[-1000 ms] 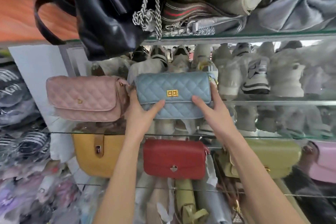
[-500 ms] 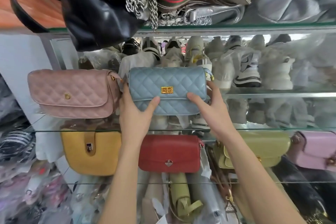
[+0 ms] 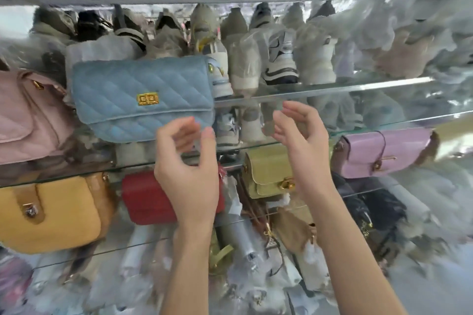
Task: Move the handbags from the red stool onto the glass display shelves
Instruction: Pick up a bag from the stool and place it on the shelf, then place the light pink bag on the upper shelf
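Blue quilted handbag with gold clasp resting on glass shelf, slightly tilted, just beside pink quilted handbag at left. Wrapped sneakers packed behind and to the right on the same level. Left hand just below blue bag's lower right corner, fingers loosely curled, holding nothing; contact with bag not discernible through motion blur. Right hand clear of the bag, fingers relaxed and half-spread, empty. On the shelf below: yellow handbag, red handbag, olive-green handbag, lilac handbag. Red stool not in view.
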Demonstrator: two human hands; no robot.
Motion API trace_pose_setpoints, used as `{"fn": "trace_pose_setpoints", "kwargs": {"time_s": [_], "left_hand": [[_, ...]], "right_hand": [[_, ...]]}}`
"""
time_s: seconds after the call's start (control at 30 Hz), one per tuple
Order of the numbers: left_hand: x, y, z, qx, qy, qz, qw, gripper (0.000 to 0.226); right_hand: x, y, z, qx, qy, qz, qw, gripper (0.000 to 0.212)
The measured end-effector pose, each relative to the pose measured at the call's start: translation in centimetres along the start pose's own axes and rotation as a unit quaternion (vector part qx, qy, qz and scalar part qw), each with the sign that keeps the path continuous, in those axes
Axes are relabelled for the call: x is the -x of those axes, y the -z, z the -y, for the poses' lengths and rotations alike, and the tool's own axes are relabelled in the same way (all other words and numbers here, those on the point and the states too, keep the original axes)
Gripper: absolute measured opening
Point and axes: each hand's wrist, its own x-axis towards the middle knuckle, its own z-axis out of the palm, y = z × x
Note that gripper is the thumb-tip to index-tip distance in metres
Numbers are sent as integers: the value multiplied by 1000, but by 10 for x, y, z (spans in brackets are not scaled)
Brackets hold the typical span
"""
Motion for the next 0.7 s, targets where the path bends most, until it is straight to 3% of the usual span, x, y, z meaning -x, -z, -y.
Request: {"fn": "trace_pose_setpoints", "kwargs": {"time_s": [0.23, 0.47, 0.7], "left_hand": [[102, -109, -58, 94, 120, 213, 965, 25], [235, -229, -128, 179, 223, 378, 881, 23], [380, -329, -205, 234, 289, 511, 775, 30]], "right_hand": [[11, 159, 3, 34, 4, -71, 997, 16], [34, 347, 16, 68, 9, -175, 982, 15], [81, 532, 35, 99, -29, -315, 944, 13]]}}
